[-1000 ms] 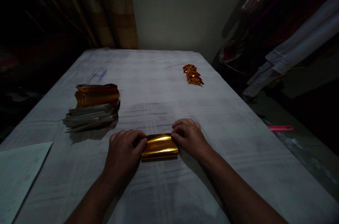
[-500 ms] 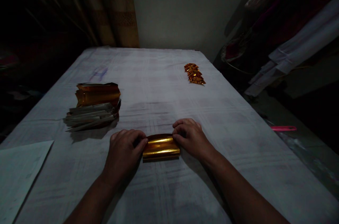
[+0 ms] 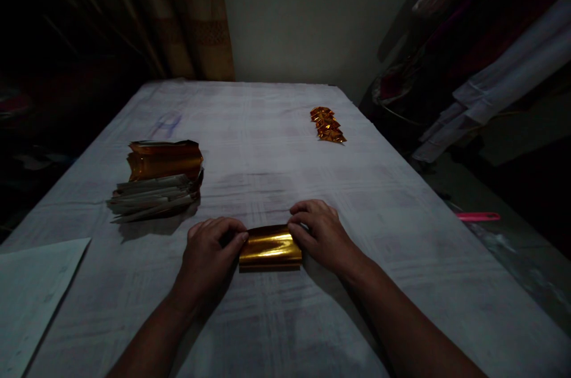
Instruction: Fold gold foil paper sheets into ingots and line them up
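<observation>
A shiny gold foil sheet (image 3: pixel 270 246), folded into a short strip, lies on the white cloth-covered table (image 3: pixel 276 146) in front of me. My left hand (image 3: pixel 209 256) pinches its left end with curled fingers. My right hand (image 3: pixel 320 232) pinches its right end the same way. Both hands rest on the table.
A stack of gold and silver foil sheets (image 3: pixel 158 178) lies at the left. A small row of folded gold pieces (image 3: pixel 327 124) sits at the far right. A pale paper sheet (image 3: pixel 31 289) lies at the near left corner. Hanging clothes (image 3: pixel 482 62) and a pink object (image 3: pixel 479 216) are beyond the right edge.
Both hands stay on the ends of the foil. The fold has been pressed flatter, and the strip's highlights have shifted slightly.
</observation>
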The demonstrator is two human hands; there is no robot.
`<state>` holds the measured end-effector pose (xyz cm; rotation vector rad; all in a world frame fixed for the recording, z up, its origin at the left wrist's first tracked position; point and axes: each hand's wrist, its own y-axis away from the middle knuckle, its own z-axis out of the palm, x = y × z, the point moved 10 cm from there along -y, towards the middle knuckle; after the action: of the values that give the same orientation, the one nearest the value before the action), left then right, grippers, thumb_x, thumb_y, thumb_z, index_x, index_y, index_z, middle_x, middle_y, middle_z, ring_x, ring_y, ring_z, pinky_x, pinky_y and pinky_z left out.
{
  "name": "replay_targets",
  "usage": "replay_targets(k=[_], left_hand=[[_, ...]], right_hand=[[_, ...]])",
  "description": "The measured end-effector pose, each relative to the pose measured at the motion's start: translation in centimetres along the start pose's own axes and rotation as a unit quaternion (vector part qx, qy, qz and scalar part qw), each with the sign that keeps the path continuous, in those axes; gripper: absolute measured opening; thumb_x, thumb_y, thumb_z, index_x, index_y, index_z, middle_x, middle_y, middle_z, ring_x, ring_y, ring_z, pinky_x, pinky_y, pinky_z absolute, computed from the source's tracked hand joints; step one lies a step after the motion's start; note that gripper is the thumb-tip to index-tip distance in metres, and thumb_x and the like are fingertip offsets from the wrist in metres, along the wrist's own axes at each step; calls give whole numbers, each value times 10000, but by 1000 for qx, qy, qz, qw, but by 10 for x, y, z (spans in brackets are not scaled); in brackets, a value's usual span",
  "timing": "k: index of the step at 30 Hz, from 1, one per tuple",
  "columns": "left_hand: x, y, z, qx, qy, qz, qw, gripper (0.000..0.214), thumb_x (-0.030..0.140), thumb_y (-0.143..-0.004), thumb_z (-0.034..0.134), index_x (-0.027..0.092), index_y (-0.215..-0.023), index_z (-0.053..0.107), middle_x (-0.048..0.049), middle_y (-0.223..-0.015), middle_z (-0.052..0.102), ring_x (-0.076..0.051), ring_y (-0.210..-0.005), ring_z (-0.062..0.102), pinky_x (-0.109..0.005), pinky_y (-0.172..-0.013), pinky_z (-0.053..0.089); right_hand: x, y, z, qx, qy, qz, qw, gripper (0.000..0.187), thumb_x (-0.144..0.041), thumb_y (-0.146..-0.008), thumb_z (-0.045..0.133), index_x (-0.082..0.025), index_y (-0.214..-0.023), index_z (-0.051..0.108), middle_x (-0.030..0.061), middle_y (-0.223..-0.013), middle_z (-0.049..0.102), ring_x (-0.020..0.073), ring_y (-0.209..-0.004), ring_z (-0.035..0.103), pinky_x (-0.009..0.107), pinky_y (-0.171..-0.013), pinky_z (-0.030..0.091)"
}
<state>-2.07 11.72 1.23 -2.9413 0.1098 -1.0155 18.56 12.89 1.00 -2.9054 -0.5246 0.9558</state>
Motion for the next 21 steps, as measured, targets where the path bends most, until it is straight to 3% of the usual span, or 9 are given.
replay_targets(k=[8,21], left_hand=[[-1,0,-2,4,30,-3,1000,177,390,-810,585,263,-750,692,-22,-816,733,-260,-862,663,-462,-903,465],[-7,1,0,6,33,-9,999,213,438,-835,566,280,-823,709,-10,-846,747,-258,-864,660,-463,-919,435]], right_hand=[[5,-4,-2,-4,-39,24,999,138,-137,-835,699,-261,-795,744,25,-1061,729,231,-1054,620,417,-940,400],[5,-3,-2,-8,-37,18,999,135,-180,-876,685,-269,-817,766,33,-1073,738,238,-1063,617,435,-936,392]])
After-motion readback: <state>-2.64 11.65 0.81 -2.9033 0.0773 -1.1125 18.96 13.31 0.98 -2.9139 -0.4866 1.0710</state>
